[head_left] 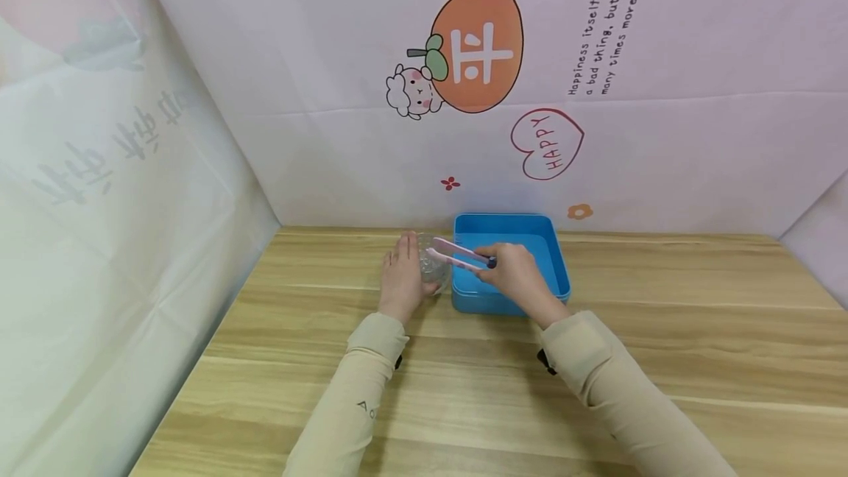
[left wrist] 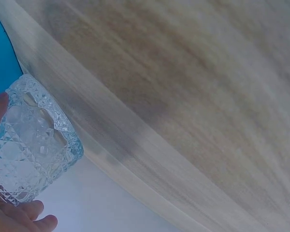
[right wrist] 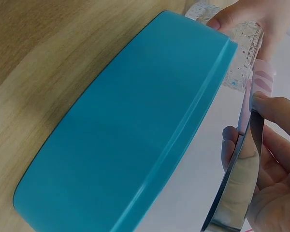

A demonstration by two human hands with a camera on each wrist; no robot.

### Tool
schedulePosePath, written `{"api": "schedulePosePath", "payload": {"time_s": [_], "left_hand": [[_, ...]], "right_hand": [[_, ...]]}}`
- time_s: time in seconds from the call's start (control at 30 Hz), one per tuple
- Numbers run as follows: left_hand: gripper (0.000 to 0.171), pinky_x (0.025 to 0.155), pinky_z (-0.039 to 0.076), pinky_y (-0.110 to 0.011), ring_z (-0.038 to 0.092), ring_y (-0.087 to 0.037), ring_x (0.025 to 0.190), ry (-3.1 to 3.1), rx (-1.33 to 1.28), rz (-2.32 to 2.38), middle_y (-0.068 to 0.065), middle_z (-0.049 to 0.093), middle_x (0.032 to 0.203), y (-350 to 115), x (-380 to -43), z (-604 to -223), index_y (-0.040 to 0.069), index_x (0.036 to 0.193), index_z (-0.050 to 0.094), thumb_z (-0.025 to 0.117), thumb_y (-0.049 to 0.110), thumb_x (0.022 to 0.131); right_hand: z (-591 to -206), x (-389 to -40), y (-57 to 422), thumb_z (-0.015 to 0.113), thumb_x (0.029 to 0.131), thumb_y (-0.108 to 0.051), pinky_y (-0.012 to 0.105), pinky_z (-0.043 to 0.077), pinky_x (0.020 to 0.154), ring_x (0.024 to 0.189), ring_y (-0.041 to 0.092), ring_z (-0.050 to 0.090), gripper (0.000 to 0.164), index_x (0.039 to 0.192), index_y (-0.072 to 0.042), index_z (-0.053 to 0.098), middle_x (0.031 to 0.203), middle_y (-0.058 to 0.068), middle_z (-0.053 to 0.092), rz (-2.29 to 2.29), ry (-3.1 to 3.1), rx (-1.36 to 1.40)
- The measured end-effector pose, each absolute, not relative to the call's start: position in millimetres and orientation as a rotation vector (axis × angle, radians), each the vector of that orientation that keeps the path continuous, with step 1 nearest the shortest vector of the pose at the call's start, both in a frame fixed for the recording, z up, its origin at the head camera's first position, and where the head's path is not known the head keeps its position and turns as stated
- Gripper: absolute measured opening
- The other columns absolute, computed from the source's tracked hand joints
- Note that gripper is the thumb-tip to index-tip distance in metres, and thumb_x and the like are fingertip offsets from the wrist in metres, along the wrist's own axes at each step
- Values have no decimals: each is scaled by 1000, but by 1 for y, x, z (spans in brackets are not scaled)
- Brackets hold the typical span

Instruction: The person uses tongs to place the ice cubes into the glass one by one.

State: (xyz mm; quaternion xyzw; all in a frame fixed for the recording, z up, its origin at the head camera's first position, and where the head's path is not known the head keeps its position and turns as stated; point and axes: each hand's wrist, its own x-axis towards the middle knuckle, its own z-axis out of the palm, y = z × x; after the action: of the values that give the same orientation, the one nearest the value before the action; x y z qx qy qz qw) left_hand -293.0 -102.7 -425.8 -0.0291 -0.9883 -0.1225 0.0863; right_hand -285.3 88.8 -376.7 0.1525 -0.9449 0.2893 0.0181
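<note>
A clear cut-glass bowl (head_left: pixel 433 269) with a diamond pattern stands against the left side of a blue box (head_left: pixel 493 305). My left hand (head_left: pixel 400 278) holds the bowl from the left, thumb on the near side and fingers along the far side. In the left wrist view the faceted wall of the bowl (left wrist: pixel 34 150) shows between thumb and fingers. My right hand (head_left: pixel 519 276), over the box, grips tongs (head_left: pixel 445 258) with pink tips and shiny metal arms. Those tips are spread slightly and reach over the bowl's mouth. Both tong arms (right wrist: pixel 237 191) pass between thumb and fingers in the right wrist view.
The box is open-topped and stands near the back edge of a wood-grain table (head_left: pixel 318 359). Behind it hangs a white printed cloth (head_left: pixel 344 160), and another white cloth (head_left: pixel 132 241) hangs along the left side.
</note>
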Motion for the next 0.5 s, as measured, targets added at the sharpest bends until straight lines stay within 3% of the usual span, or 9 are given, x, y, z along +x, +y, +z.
{"api": "schedulePosePath", "payload": {"time_s": [0.23, 0.5], "left_hand": [[105, 115, 31, -45, 37, -31, 140, -2927, -96, -360, -18, 34, 152, -103, -294, -427, -2, 148, 23, 82, 40, 72], [106, 115, 32, -45, 37, -30, 140, -2931, -96, -335, -18, 34, 151, -103, -293, -428, -2, 148, 23, 82, 41, 71]], "right_hand": [[-376, -287, 88, 74, 83, -14, 21, 47, 52, 78, 23, 65, 38, 119, -4, 67, 106, 21, 71, 925, -2938, 434], [-374, -295, 93, 73, 83, -14, 35, 58, 67, 96, 33, 68, 40, 121, -2, 65, 113, 23, 68, 942, -2872, 353]]}}
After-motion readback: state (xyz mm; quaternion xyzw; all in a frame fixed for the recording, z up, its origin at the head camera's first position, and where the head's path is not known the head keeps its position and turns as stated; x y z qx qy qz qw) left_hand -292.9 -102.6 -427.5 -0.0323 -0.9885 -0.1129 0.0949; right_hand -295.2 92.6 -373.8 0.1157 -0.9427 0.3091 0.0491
